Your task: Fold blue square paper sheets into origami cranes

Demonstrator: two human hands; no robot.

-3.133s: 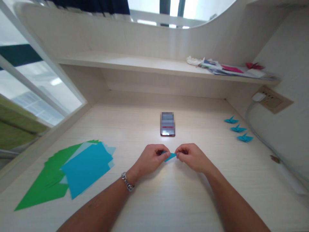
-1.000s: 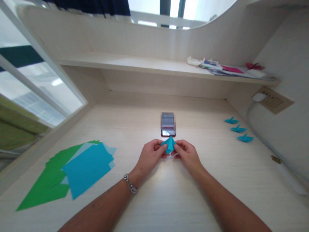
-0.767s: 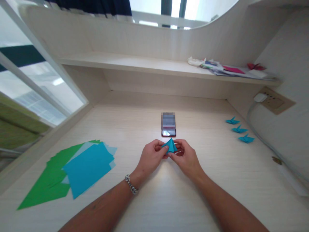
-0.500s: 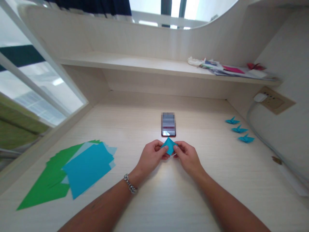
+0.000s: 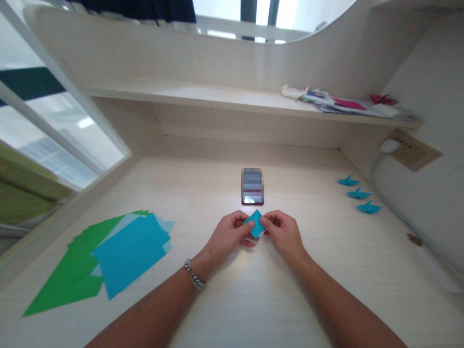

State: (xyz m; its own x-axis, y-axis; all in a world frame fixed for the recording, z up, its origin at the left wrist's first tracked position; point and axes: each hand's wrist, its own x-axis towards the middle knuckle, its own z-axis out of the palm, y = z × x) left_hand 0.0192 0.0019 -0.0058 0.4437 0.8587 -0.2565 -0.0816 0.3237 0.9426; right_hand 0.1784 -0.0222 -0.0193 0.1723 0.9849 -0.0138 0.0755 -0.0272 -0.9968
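A small folded piece of blue paper (image 5: 256, 224), roughly diamond-shaped, is held between my two hands just above the desk. My left hand (image 5: 232, 229) pinches its left side with the thumb on top and fingers beneath. On the right side, my right hand (image 5: 282, 229) grips the paper's edge between thumb and fingers. Directly beyond the paper lies a phone (image 5: 253, 187) with a blurred screen. Three blue paper cranes (image 5: 358, 193) sit in a line at the right of the desk.
To the left, blue sheets (image 5: 132, 253) overlap green sheets (image 5: 65, 280) on the desk (image 5: 203, 174). A white cable (image 5: 395, 210) runs down the right side from a wall socket (image 5: 411, 150). Papers (image 5: 348, 105) lie on the shelf (image 5: 188, 94) above.
The folded blue paper has turned slightly and shifted a little toward me. My hands still hold it at both sides; the cranes, sheets and phone stay in place.
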